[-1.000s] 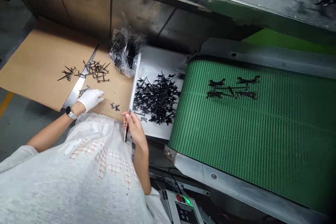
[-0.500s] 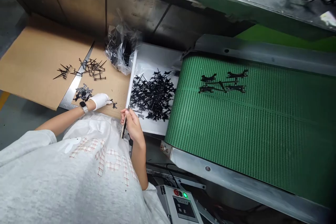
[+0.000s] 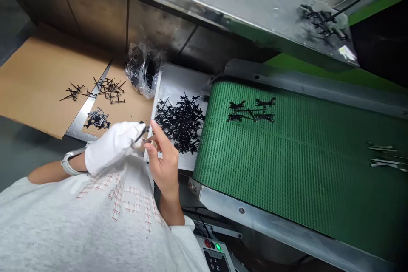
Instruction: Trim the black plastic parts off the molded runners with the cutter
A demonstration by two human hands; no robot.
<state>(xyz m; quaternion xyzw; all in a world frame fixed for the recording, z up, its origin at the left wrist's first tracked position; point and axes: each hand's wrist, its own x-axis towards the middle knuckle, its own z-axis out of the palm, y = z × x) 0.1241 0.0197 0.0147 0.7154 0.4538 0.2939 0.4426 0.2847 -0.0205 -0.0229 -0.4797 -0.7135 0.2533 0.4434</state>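
Observation:
My left hand (image 3: 110, 144), in a white glove, is closed on a small black plastic part (image 3: 142, 133) in front of my body. My bare right hand (image 3: 164, 161) meets it from the right, index finger and thumb raised near the part. Its curled fingers are round a utility knife; only a bit of the thin metal blade (image 3: 145, 140) shows at the part, and the handle is hidden by the hand. Just beyond, a white tray (image 3: 175, 77) holds a heap of black plastic parts (image 3: 181, 123).
Left of the tray, brown cardboard (image 3: 41, 72) carries thin black sprues (image 3: 110, 89) and a small pile of parts (image 3: 97, 118). A clear plastic bag (image 3: 143, 68) stands behind. On the right, a green conveyor belt (image 3: 270, 165) bears a black sprue frame (image 3: 251, 111). A metal ledge (image 3: 223, 0) overhangs the back.
My left hand has lifted the small black part off the cardboard and brought it to my right hand. The knife has turned towards the part. More pieces show at the belt's right.

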